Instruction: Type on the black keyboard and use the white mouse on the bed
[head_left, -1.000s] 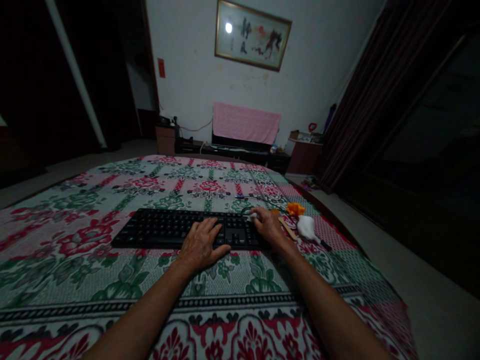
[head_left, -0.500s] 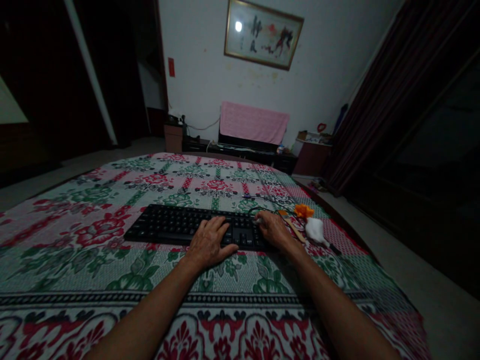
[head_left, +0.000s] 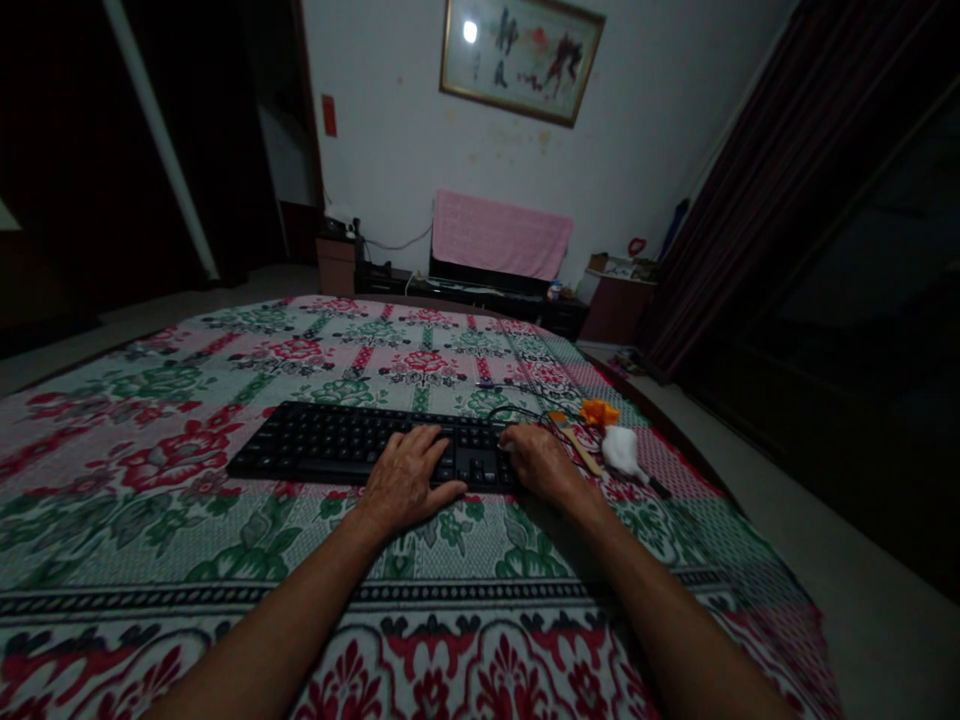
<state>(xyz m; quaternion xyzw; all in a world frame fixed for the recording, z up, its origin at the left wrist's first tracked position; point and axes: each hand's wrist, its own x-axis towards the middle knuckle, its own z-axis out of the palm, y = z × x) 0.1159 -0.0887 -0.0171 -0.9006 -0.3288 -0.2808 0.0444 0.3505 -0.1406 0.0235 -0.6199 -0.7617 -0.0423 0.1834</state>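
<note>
A black keyboard lies lengthwise on the patterned tablecloth. My left hand rests on it, right of its middle, with fingers stretched out and the thumb apart along the front edge. Over the number keys at the right end is my right hand, its fingers curled into a pinch. Something small and pale shows at those fingertips, too small to name. Just right of that hand lies a flat brush with a light wooden handle. Beyond it are a crumpled orange cloth and a white wad beside a dark-tipped handle.
A floral tablecloth covers the large table. Behind the keyboard a thin black cable curves toward the brush. Across the room, a pink towel hangs over a screen on a low cabinet. A dark curtain hangs at the right.
The camera view has shifted slightly, so the scene sits a little further left and higher. Both hands stay at about the same places on the keyboard.
</note>
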